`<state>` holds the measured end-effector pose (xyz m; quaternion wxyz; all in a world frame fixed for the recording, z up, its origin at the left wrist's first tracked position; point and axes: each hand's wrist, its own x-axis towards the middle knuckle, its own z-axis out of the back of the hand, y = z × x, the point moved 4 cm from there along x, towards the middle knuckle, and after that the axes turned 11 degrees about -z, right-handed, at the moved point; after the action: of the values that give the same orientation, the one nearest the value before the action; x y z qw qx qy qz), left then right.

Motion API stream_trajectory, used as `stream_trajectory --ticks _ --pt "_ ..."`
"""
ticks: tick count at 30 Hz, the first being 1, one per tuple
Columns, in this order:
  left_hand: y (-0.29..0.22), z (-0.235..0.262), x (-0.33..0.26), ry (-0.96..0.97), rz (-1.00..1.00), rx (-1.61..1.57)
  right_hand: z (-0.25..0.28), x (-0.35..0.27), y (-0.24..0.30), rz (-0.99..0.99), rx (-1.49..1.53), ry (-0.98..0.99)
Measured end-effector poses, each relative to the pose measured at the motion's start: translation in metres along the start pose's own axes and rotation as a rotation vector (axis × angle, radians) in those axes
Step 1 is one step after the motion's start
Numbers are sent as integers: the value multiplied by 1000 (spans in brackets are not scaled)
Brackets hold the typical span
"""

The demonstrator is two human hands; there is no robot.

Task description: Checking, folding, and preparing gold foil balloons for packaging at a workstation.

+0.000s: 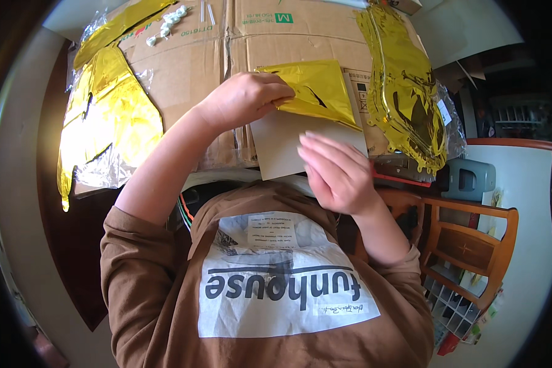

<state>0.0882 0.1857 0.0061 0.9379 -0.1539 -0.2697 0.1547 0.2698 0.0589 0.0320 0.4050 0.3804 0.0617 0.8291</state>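
Note:
My left hand (pixel 248 101) is closed at the left edge of a folded gold foil balloon (pixel 319 86), its fingertips pinching the shiny film. This flat balloon lies over the far part of a plain grey board (pixel 279 144), which reaches to the box's near edge. My right hand (pixel 337 172) is raised above the near right part of the board, fingers stretched out and close together, holding nothing. A gap separates it from the foil. Beneath everything is a large cardboard box (pixel 184 73) used as a work surface.
More flat gold foil lies at the left (pixel 113 116) and along the right side (pixel 405 92), with clear plastic wrapping nearby. Small white pieces (pixel 168 24) and thin clear straws (pixel 207 12) rest at the far left. A wooden chair (pixel 469 245) stands at the right.

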Motion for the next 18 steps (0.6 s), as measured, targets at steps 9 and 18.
stream_trajectory --ticks 9,18 --pt "-16 -10 -9 -114 -182 218 -12 58 -100 -221 -319 190" --pt "-21 20 -38 -12 37 9 -37 43 -115 -217 -251 376"
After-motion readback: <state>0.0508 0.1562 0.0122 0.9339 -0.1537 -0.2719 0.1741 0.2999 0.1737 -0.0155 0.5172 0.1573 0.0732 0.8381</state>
